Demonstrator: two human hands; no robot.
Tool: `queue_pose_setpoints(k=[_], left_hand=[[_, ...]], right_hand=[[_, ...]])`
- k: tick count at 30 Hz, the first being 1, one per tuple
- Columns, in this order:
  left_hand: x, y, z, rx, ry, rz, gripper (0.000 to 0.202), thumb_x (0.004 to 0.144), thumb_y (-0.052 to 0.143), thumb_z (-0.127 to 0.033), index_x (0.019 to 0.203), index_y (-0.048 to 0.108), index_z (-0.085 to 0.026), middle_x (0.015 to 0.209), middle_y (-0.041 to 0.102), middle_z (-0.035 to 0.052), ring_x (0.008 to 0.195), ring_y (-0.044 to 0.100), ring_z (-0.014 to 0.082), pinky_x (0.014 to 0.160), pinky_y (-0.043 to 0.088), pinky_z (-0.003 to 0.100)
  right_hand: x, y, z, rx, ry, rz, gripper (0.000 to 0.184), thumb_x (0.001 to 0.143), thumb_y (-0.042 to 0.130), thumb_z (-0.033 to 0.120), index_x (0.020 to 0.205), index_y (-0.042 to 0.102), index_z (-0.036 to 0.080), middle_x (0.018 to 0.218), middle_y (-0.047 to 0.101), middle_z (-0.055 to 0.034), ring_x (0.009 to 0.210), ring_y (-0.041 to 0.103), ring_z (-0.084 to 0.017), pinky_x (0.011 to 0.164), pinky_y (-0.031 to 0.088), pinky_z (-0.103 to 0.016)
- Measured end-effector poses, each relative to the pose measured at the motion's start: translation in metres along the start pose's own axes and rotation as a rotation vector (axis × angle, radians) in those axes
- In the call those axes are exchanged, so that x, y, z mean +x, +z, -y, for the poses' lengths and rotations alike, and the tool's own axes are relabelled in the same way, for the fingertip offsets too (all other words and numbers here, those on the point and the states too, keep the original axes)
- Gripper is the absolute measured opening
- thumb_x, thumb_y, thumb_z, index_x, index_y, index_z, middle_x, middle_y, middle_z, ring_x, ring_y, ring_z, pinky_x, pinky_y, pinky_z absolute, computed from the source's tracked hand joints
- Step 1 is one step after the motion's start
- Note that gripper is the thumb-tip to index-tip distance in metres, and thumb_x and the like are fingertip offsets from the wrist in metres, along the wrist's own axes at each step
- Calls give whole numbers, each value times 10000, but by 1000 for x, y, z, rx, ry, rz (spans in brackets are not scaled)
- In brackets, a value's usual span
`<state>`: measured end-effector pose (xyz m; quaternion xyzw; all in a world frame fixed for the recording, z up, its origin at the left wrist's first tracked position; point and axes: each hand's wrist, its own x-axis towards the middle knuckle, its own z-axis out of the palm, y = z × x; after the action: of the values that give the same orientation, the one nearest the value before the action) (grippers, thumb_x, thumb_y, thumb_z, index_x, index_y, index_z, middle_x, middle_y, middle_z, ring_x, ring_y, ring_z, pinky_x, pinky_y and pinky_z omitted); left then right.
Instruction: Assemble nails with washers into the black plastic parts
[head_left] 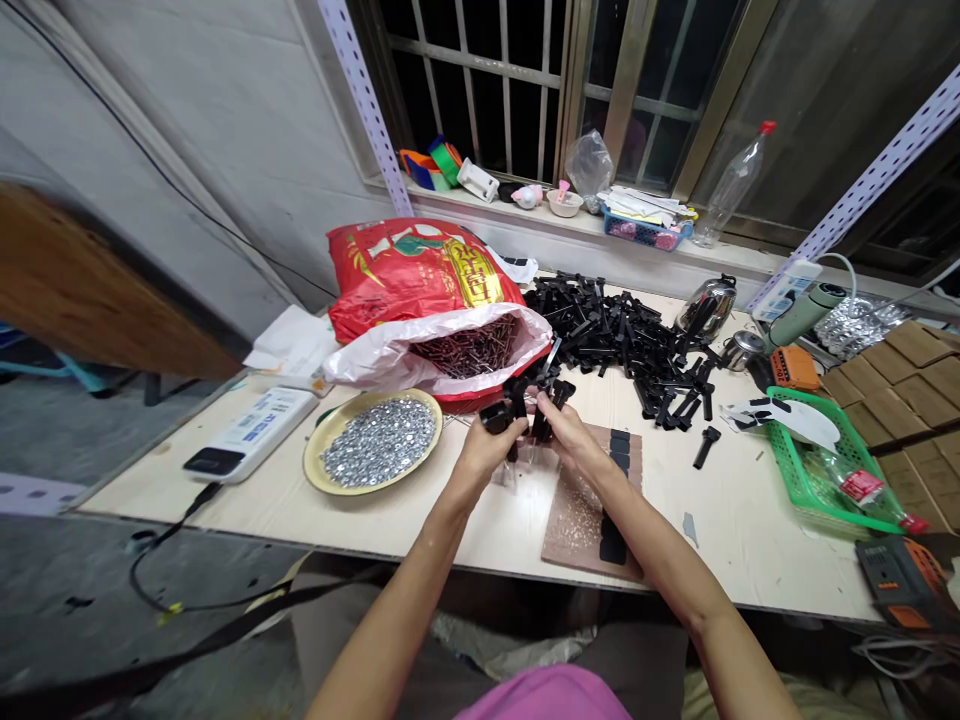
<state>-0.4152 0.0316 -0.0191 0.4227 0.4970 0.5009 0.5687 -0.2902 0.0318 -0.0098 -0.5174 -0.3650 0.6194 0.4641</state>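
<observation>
Both hands meet over the middle of the table. My left hand [484, 448] is closed around a dark piece with a rounded black end [495, 417]. Close beside it, my right hand [568, 428] grips black plastic parts [541, 425] shaped like short bars with a wider head. How many parts each hand holds is hard to make out. Behind my hands lies a large pile of similar black parts [615, 335]. A red sack [397, 290] lies on its side, its white mouth open on many dark brown screws [472, 350]. Left of my hands, a yellow dish [315, 470] holds small silvery metal pieces [379, 440].
A brown board [566, 530] with black pads lies by my right forearm. On the left rests a white power unit [251, 435]. To the right are a green basket [795, 475], a metal pot [707, 308], cardboard boxes [900, 380] and a power-tool battery charger [900, 580].
</observation>
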Motion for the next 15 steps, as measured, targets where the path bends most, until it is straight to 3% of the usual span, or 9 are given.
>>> queue_pose_setpoints(k=[3, 5, 8, 11, 15], left_hand=[[5, -2, 4, -1, -5, 39, 445, 486, 817, -326, 878, 700, -152, 907, 730, 70, 947, 646, 260, 861, 508, 379], [7, -2, 5, -93, -72, 59, 468, 508, 821, -354, 906, 694, -142, 925, 728, 81, 990, 634, 267, 902, 488, 389], [9, -2, 3, -273, -226, 86, 478, 529, 832, -382, 905, 679, -130, 872, 722, 93, 960, 640, 272, 843, 520, 386], [11, -1, 1, -360, -335, 121, 470, 517, 848, -373, 876, 669, -130, 809, 715, 90, 897, 656, 264, 770, 545, 367], [12, -1, 5, -223, -334, 134, 463, 441, 869, -342, 795, 664, -125, 723, 700, 63, 805, 664, 238, 704, 535, 318]], right_hand=[[4, 1, -8, 131, 178, 53, 372, 831, 586, 508, 994, 620, 176, 730, 656, -15, 548, 562, -127, 519, 503, -278], [7, 3, -15, 124, 153, 59, 374, 795, 634, 508, 943, 614, 165, 645, 613, 9, 515, 531, -115, 497, 473, -255], [10, 4, -23, 39, 43, 67, 366, 755, 669, 493, 888, 604, 158, 602, 555, 38, 512, 492, -93, 501, 431, -224], [11, 7, -27, -143, -65, 120, 326, 792, 611, 452, 922, 606, 153, 710, 589, 14, 617, 528, -107, 574, 447, -227], [8, 16, -31, -594, -147, 52, 281, 869, 457, 341, 1018, 600, 150, 852, 620, -28, 776, 567, -150, 672, 473, -256]])
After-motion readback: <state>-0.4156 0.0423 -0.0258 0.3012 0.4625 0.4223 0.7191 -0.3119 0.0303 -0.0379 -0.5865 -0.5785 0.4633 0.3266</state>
